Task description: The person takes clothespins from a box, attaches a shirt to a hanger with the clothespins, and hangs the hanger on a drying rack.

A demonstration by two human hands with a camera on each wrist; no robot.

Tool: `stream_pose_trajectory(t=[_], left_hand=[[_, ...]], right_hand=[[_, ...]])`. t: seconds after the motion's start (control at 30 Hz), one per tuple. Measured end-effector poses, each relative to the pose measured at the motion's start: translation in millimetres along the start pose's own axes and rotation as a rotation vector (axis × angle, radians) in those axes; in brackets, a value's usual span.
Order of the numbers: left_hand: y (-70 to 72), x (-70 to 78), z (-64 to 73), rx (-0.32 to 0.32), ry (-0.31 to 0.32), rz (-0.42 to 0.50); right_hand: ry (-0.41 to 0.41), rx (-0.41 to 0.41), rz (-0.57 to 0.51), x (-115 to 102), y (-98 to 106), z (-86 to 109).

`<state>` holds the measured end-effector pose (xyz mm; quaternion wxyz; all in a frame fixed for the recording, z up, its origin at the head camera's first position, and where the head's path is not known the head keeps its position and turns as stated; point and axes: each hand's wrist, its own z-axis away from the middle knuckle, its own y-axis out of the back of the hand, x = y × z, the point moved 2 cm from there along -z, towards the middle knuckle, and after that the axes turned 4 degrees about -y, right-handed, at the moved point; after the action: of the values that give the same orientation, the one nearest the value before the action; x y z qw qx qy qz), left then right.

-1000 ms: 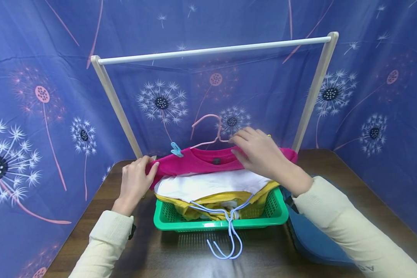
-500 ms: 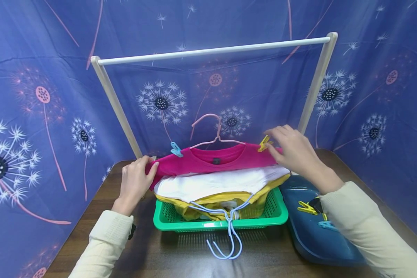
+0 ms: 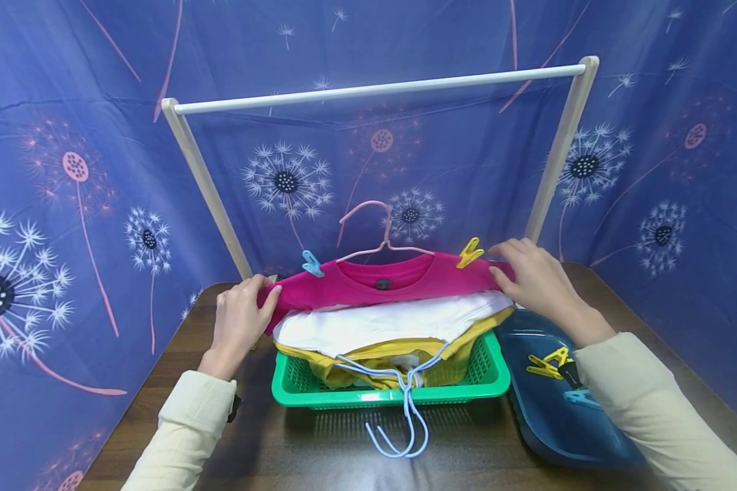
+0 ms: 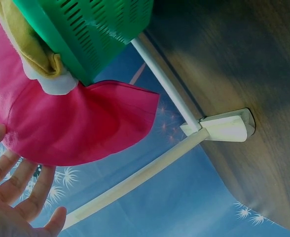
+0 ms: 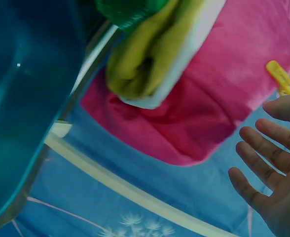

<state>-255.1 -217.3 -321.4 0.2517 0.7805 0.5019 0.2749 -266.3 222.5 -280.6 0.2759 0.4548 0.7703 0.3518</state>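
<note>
The left hand (image 3: 236,317) pinches one sleeve of the bright pink cloth shirt (image 3: 426,279), over the green plastic basket (image 3: 356,397). The shirt looks soft, light and floppy; its thin pink wire hanger (image 3: 388,232) seems easiest to hold. The right hand (image 3: 537,279) is by the other sleeve, its grip loose, fingers apart. Below is a brown wooden worktop (image 3: 319,467); behind, a blue flowery curtain (image 3: 368,41).
</note>
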Motion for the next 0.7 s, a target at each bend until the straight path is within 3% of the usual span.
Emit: stream_pose_trajectory(t=[0.3,0.7], left_hand=[[0.2,0.9,0.2,-0.023,0.004,0.002],[0.9,1.1,-6.9,-0.017,-0.027,-0.013]], right_hand=[[0.006,-0.007,0.019,12.3,-17.9,4.9],[-0.011,0.095,0.029,16.0,-27.0,3.0]])
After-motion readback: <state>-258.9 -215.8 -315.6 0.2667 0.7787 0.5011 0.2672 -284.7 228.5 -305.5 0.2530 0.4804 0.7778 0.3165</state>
